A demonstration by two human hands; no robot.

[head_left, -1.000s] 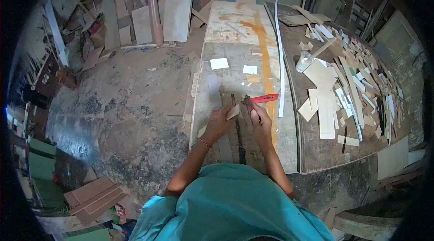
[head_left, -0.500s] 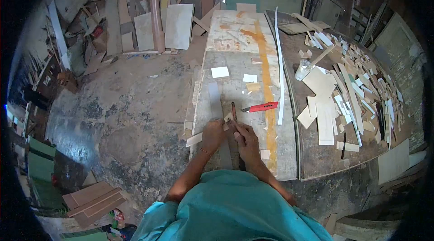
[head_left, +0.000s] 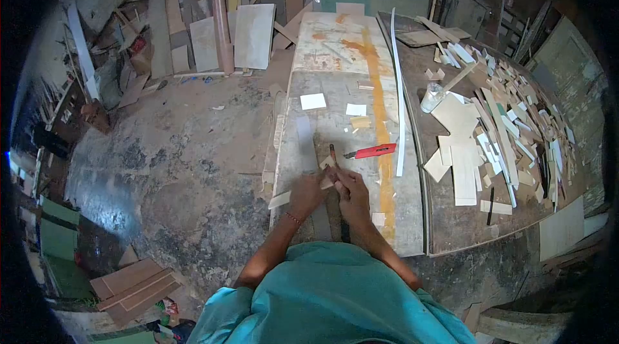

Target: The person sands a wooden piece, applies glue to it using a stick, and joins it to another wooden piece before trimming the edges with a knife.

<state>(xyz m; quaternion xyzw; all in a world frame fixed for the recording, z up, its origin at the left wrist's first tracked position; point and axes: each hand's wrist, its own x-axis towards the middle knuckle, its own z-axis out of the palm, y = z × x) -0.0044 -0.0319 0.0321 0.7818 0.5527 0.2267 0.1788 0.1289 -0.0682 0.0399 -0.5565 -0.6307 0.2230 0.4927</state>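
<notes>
My left hand point(head_left: 307, 196), slightly blurred, is closed on a thin pale wood strip point(head_left: 280, 200). Its outer end sticks out to the left, and a pale end point(head_left: 327, 163) shows between my hands; whether both belong to one piece is hidden. My right hand point(head_left: 353, 192) is closed close beside it, fingers round a slim brown stick-like tool point(head_left: 333, 152) that points away from me. What kind of tool it is I cannot make out. Just right of my hands lies a red utility knife point(head_left: 375, 151) on the worn board point(head_left: 406, 215). A grey flat strip point(head_left: 304, 134) runs beneath my hands.
White pieces point(head_left: 313, 101) and small scraps lie farther up the board. A long white strip point(head_left: 398, 92) follows its right edge. The table on the right carries many wood offcuts point(head_left: 465, 176), a clear jar point(head_left: 432, 97) and a black pen-like stick point(head_left: 491, 206). Panels point(head_left: 255, 36) lean behind.
My left hand has shifted slightly and is blurred by motion; the pale strip's outer end has moved a little to the right. My right hand stays nearly in place.
</notes>
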